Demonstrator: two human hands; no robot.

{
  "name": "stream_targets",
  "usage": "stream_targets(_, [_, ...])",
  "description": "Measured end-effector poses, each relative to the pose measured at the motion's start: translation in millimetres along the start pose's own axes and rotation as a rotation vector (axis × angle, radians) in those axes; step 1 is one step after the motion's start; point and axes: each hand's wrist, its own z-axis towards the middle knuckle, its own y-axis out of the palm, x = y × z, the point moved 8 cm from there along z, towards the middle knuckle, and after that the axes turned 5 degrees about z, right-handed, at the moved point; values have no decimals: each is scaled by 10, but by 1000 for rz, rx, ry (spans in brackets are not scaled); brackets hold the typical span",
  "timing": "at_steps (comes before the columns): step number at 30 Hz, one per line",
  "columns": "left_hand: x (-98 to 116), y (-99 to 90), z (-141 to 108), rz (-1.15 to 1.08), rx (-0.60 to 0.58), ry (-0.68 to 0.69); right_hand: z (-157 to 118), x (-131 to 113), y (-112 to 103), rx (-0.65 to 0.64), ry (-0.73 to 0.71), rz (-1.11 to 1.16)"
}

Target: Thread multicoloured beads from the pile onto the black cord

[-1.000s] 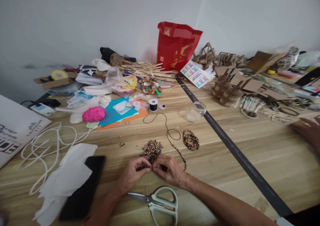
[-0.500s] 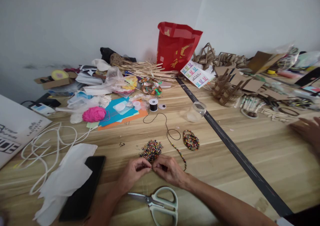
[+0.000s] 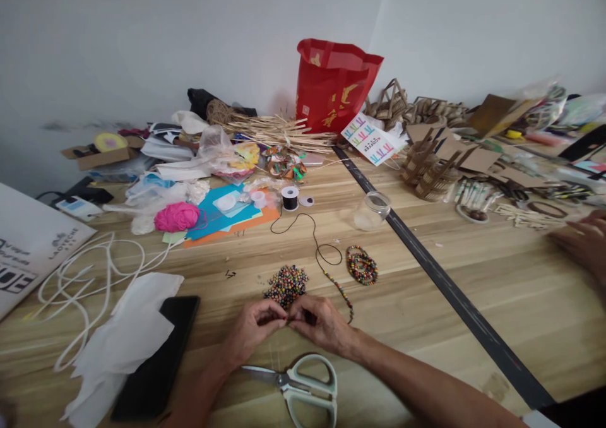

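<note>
My left hand [image 3: 255,328] and my right hand [image 3: 322,324] meet fingertip to fingertip at the near edge of a pile of small multicoloured beads [image 3: 286,284]. The left thumb and finger pinch a tiny reddish bead. The right fingers are pressed together on something too small to make out. A black cord [image 3: 314,232] runs from a spool [image 3: 290,198] to a strung row of beads [image 3: 338,286] beside my right hand. Coiled bead strings [image 3: 362,266] lie further right. White-handled scissors [image 3: 310,384] rest just below my hands.
A clear jar [image 3: 372,211] stands beyond the coil. At left are white cable [image 3: 110,270], white paper [image 3: 127,333] over a black tablet [image 3: 156,365], and pink yarn [image 3: 177,216]. Another person's hand [image 3: 584,242] is at the right edge. A red bag [image 3: 334,87] stands behind.
My hands stay almost in place, with a reddish bead now showing more clearly at the left fingertips. The other person's hand at right has shifted slightly.
</note>
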Motion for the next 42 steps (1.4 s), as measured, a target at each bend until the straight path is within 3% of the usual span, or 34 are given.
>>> stream_targets(15, [-23,26,9,-65,5,-7,-14,-63,4,-3,-82,-1])
stream_targets(26, [102,-9,-27,77,-1,63,-18,-280,-29,-78,-202,-97])
stream_targets(31, [123,-1,-40,64,-13,63,-24,-274,-79,-4,-186,-99])
stream_targets(42, [209,-4,-46,239,14,137,-14,-198,-13,-28,-153,-5])
